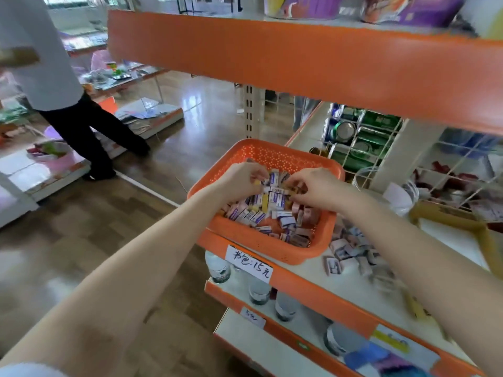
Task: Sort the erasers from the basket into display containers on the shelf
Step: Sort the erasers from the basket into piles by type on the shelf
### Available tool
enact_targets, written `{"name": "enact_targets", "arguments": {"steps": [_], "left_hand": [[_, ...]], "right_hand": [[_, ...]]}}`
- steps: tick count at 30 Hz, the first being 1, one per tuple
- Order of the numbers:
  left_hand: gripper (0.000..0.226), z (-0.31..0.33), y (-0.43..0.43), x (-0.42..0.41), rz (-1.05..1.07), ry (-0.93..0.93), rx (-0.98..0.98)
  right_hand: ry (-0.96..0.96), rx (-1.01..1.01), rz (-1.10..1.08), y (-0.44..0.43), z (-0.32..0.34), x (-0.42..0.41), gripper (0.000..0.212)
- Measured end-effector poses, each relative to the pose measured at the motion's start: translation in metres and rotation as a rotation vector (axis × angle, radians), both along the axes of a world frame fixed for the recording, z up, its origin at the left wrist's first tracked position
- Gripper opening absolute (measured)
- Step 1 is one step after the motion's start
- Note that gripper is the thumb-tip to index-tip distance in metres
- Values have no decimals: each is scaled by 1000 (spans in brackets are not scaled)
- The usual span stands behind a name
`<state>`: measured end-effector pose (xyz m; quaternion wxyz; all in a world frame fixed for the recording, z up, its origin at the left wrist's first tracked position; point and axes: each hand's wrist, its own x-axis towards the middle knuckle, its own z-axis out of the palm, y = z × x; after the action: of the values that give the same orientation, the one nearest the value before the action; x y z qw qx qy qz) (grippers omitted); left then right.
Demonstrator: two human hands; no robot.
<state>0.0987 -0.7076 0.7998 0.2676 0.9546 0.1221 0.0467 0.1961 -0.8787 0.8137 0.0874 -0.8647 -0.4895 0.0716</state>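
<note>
Arms extended into the basket (272, 149), left hand (242, 180) and right hand (318, 187) each pinch erasers (261, 213), fingers curled.

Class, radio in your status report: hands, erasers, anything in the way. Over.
Left hand and right hand in the basket, each pinching erasers. Basket well stocked; loose pile on the shelf beside it. Nothing blocking.

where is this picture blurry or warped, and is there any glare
Head view: wide-angle distortion bows the orange shelf edge; glare streaks the wooden floor; motion blur smears the loose erasers beside the basket; the person at left is blurred too.
</note>
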Motion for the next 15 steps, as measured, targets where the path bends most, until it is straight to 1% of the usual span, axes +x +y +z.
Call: {"name": "enact_targets", "arguments": {"steps": [3,7,8,11,15], "left_hand": [[35,3,10,10,-47,70,61],[50,3,16,20,-156,306,199],[53,1,16,22,-159,336,211],[60,-9,16,24,-158,337,193],[66,-10,20,21,-165,357,158]], "right_hand": [[27,-48,-12,13,-2,5,36],[49,-105,-42,31,-5,10,31],[48,-95,-54,34,-7,11,29],[45,-21,-83,39,-17,11,23],[34,-60,-80,41,-24,13,21]]}}
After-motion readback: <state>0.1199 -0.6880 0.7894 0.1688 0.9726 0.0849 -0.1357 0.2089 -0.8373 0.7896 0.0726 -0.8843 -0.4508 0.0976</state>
